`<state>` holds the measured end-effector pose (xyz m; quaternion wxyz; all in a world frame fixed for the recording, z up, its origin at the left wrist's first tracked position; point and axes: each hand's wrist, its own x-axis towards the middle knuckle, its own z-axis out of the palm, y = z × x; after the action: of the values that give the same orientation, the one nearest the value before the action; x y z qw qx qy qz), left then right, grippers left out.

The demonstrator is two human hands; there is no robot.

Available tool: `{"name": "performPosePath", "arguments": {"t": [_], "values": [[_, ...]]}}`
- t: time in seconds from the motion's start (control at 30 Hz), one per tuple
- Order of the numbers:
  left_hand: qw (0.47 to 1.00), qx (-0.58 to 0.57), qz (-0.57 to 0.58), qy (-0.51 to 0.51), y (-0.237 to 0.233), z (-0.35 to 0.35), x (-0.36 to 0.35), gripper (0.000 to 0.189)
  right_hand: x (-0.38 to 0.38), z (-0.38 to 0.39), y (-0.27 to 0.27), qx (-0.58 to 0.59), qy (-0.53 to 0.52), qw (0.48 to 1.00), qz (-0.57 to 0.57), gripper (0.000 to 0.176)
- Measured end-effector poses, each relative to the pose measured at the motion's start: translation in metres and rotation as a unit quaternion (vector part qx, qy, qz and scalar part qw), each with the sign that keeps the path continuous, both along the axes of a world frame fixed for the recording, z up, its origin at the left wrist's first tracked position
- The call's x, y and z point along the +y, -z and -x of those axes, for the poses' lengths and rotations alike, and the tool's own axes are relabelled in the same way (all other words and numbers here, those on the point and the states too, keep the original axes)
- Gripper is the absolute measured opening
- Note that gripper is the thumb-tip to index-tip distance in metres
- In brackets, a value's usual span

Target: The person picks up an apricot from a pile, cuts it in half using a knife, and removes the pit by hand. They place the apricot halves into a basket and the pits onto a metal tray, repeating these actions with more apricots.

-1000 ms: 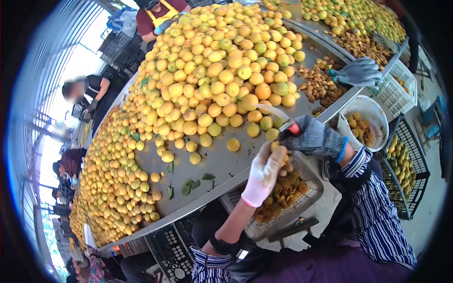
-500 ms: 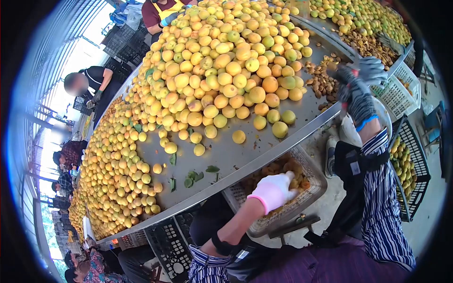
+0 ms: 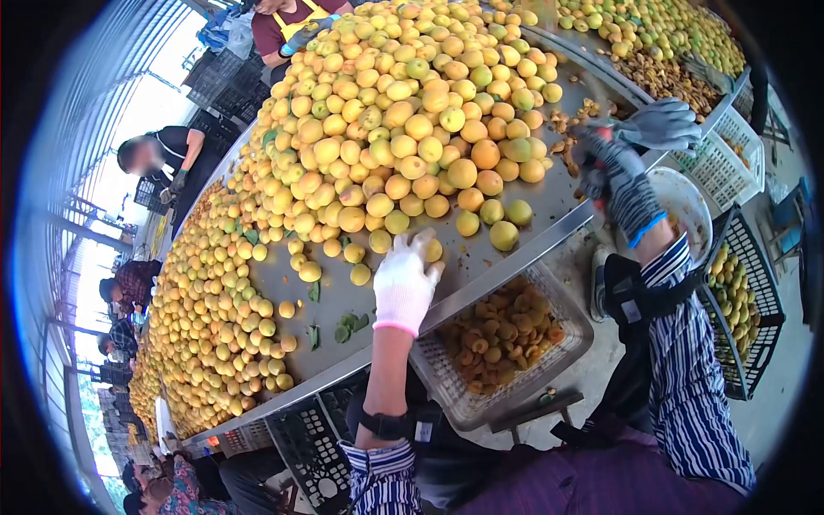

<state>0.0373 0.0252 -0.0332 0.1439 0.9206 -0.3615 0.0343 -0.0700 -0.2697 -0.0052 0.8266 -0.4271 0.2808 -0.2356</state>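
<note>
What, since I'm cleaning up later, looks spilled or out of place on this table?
Green leaves lie loose on the bare table beside the left hand, and pits are scattered near the right hand, both litter beside the fruit.

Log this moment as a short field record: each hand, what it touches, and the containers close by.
Left hand: white glove with pink cuff, fingers spread over a loose yellow apricot on the grey metal table
Right hand: grey knit glove with blue cuff, fisted around a red-handled tool, blade hidden
Below table edge: white mesh tray of halved apricots
Nearby: white plastic bucket; another person's grey gloved hand
</note>
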Motion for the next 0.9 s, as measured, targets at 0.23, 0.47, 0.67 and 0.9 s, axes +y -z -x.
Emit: {"name": "performPosePath", "arguments": {"t": [0.23, 0.47, 0.67, 0.9], "values": [[0.997, 0.055, -0.026, -0.055, 0.035, -0.020, -0.005, 0.044, 0.070, -0.003, 0.002, 0.112, -0.269, 0.953, 0.078, 0.023], [0.741, 0.496, 0.451, -0.040, 0.010, -0.019, 0.002, 0.042, 0.089, 0.004, -0.007, 0.092, -0.351, 0.916, 0.170, 0.022], [0.578, 0.587, 0.564, 0.059, -0.017, -0.010, 0.004, 0.052, 0.099, 0.004, -0.004, 0.061, -0.387, 0.884, 0.256, 0.024], [0.761, 0.439, 0.474, 0.063, -0.028, -0.003, 0.006, 0.049, 0.107, 0.008, -0.005, 0.005, -0.338, 0.853, 0.397, 0.023]]}}
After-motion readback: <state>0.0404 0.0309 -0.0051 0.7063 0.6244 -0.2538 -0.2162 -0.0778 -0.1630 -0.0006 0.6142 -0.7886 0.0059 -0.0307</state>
